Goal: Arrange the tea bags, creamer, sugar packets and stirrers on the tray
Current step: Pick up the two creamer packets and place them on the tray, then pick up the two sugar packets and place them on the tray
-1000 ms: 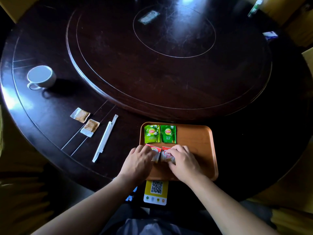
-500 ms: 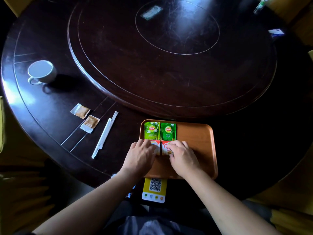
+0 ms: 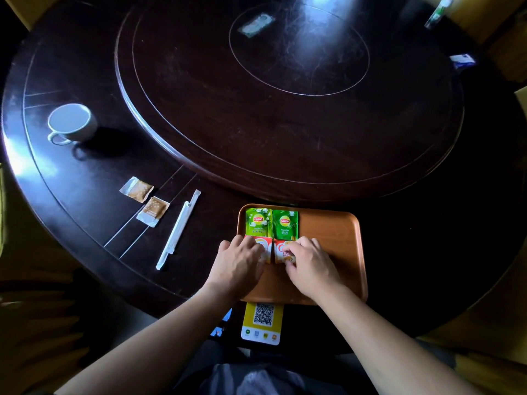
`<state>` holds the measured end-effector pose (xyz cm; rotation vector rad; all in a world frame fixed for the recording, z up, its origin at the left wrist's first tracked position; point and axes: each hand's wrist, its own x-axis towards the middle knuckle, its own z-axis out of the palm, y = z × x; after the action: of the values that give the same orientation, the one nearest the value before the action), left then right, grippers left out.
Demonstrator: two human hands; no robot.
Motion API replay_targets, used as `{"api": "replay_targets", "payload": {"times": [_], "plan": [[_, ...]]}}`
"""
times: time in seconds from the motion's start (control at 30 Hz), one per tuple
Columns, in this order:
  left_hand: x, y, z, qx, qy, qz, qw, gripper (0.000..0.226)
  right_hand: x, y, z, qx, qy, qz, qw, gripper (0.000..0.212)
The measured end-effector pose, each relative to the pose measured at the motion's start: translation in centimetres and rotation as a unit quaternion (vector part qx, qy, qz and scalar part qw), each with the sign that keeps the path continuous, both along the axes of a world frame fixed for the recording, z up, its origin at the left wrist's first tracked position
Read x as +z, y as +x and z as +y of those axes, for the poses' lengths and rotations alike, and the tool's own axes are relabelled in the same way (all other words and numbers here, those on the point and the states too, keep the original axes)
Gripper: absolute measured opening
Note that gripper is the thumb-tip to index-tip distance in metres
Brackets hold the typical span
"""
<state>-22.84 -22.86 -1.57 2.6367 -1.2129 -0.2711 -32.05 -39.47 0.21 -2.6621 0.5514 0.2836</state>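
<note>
An orange tray [image 3: 330, 240] sits at the near edge of the dark round table. Two green tea bags [image 3: 271, 223] lie side by side in its far left corner. Just below them lie two red-and-white creamer packets [image 3: 277, 249], touching the tea bags. My left hand [image 3: 239, 263] rests fingers-down on the left creamer packet, and my right hand [image 3: 310, 263] presses on the right one. Left of the tray, on the table, lie two brown sugar packets [image 3: 147, 199] and wrapped white stirrers [image 3: 178, 229].
A white cup [image 3: 71, 124] stands at the far left. A raised turntable [image 3: 285, 89] fills the table's middle, with a small packet [image 3: 255, 24] on it. A yellow QR card [image 3: 263, 323] hangs below the tray. More packets [image 3: 462, 61] lie at the far right.
Both hands have pushed the two creamer packets away from me, up against the tea bags. The camera has shifted slightly.
</note>
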Motion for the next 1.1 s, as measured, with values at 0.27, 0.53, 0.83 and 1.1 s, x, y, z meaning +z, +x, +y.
{"api": "replay_targets", "payload": {"times": [0.27, 0.53, 0.83, 1.1], "plan": [[1.6, 3.3, 2.9, 0.039, 0.009, 0.084, 0.996, 0.033, 1.6, 3.1, 1.2, -0.008, 0.007, -0.005, 1.000, 0.011], [2.6, 9.3, 9.8, 0.140, 0.016, 0.096, 0.985, 0.031, 2.6, 9.1, 5.2, 0.033, 0.008, 0.014, 0.999, 0.016], [1.9, 16.4, 17.0, 0.280, 0.032, 0.098, 0.955, 0.035, 3.1, 16.8, 11.2, 0.108, 0.008, 0.045, 0.993, 0.022], [0.6, 21.2, 18.5, 0.343, 0.028, 0.079, 0.936, 0.050, 1.9, 22.6, 16.0, 0.161, 0.019, 0.067, 0.984, 0.035]]}}
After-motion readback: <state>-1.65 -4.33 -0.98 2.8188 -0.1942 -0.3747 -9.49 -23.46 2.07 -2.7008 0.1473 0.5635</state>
